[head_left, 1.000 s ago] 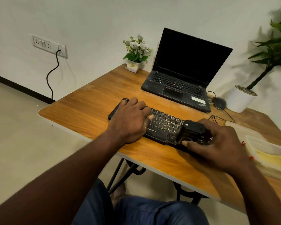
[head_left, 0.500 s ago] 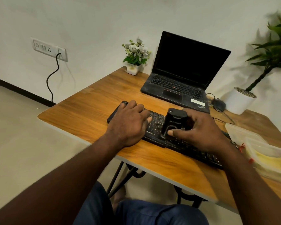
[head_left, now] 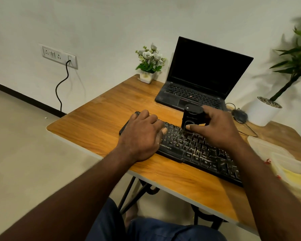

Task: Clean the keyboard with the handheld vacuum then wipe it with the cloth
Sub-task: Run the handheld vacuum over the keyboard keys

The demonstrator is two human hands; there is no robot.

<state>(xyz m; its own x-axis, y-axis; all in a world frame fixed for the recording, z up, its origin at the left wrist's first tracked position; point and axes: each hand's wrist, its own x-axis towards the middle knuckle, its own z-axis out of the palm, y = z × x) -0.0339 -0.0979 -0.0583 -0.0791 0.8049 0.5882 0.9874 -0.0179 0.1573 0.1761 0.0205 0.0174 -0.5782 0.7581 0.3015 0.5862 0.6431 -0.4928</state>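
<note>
Mid-vacuuming, probably: holding the vacuum (head_left: 191,117) upright on the keyboard (head_left: 198,150) far rows, around the middle, right grip (head_left: 215,129) clenched round it for nozzle-down suction, and pinning the left end to the surface (head_left: 97,129) with a flat, relaxed left grip (head_left: 141,134) to stop sliding.

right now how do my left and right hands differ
The left hand lies flat on the left end of the black keyboard, holding nothing; the right hand grips the small black handheld vacuum. The left hand rests low on the keys; the right hand is raised, holding the vacuum upright over the back rows. Both are over the keyboard.
</note>
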